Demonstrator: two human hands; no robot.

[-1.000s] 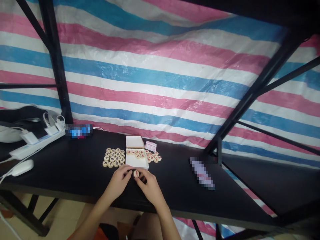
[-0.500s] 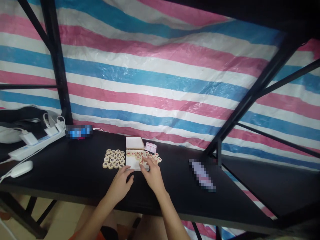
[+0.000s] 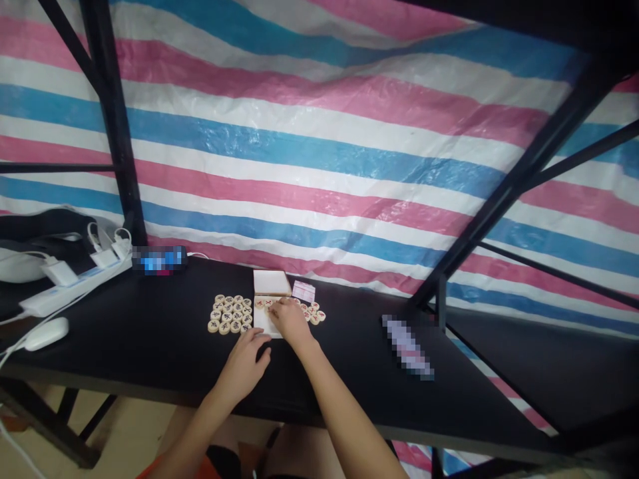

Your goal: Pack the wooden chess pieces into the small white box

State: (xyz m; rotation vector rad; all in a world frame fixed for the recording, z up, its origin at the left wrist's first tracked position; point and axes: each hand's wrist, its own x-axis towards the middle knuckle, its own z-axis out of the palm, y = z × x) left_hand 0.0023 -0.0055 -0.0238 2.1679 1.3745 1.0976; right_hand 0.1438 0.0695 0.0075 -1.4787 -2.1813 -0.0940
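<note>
A shallow white box (image 3: 263, 318) lies on the black table (image 3: 150, 339), with its lid (image 3: 270, 283) just behind it. Round pale game pieces with black marks (image 3: 229, 314) sit in rows to the left of the box. More pieces with red marks (image 3: 313, 313) lie to its right, and a few rest inside it. My right hand (image 3: 288, 320) reaches over the box, fingers curled down onto the pieces in it; what they pinch is hidden. My left hand (image 3: 247, 362) rests on the table just in front of the box, fingers loosely bent, holding nothing.
A small pink slip (image 3: 303, 291) lies behind the red pieces. A white power strip (image 3: 70, 283) with plugs and a white mouse (image 3: 44, 332) are at the far left. Black frame posts (image 3: 112, 126) stand before a striped tarp. A blurred object (image 3: 407, 346) lies right.
One second ago both hands held a red-marked piece together near the table's front. My right hand has since moved forward over the box; my left hand stayed near the front.
</note>
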